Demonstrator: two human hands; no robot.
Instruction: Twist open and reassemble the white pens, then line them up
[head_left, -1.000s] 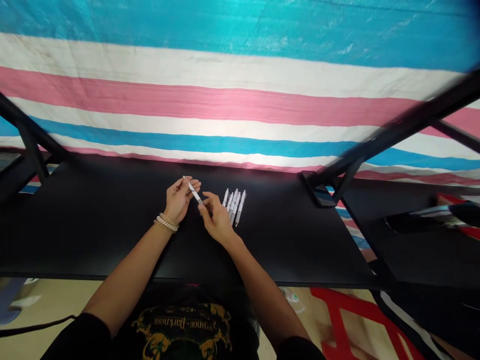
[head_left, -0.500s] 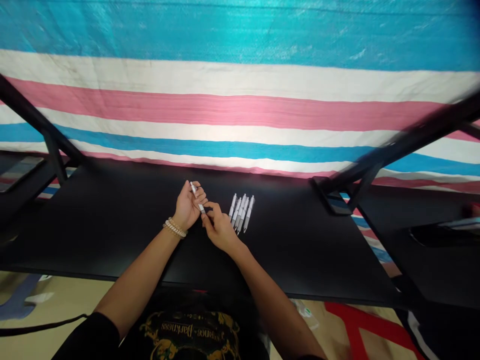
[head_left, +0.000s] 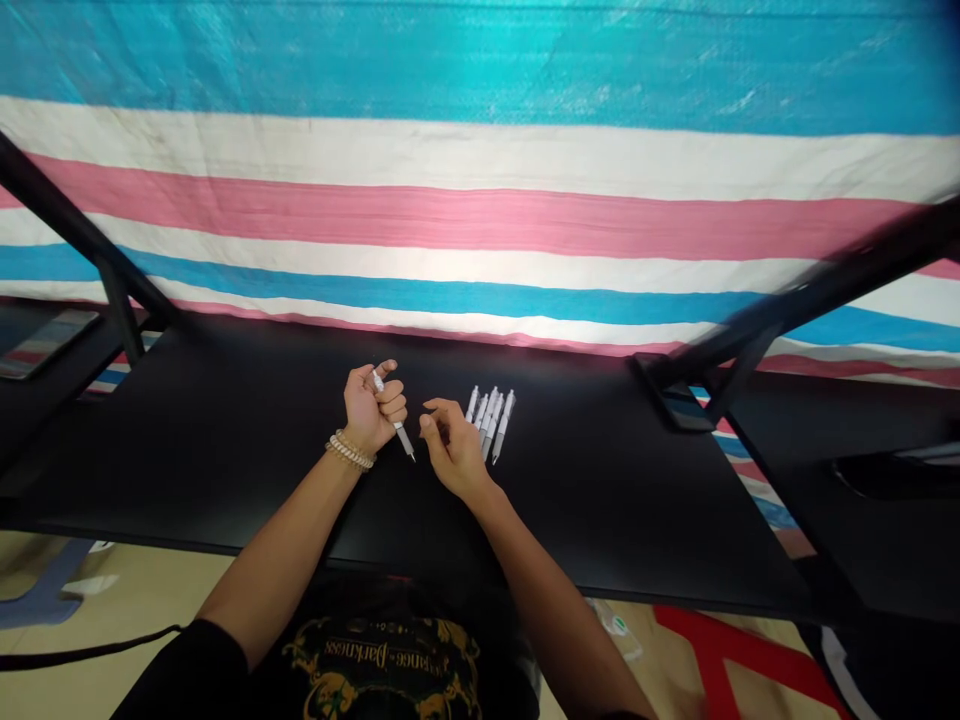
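My left hand [head_left: 371,408] is wrapped round a white and grey pen [head_left: 404,440], whose tip points down toward me at the right. A beaded band circles the left wrist. To the right, my right hand [head_left: 454,448] is apart from that pen, its fingers loosely curled with a gap between thumb and forefinger and nothing between them. Several similar white and grey pens [head_left: 504,425] lie side by side on the black table [head_left: 615,500], just beyond and right of my right hand, which hides part of them.
Black metal supports [head_left: 67,220] rise at the table's left and right sides. A striped sheet [head_left: 480,220] hangs behind the table. At the far right a dark object [head_left: 892,475] lies on another black surface. Below the near edge is a red frame [head_left: 697,650].
My right hand has let go of the held pen and moved right and slightly down. My left fingers have curled further round the pen, and its tip is now exposed.
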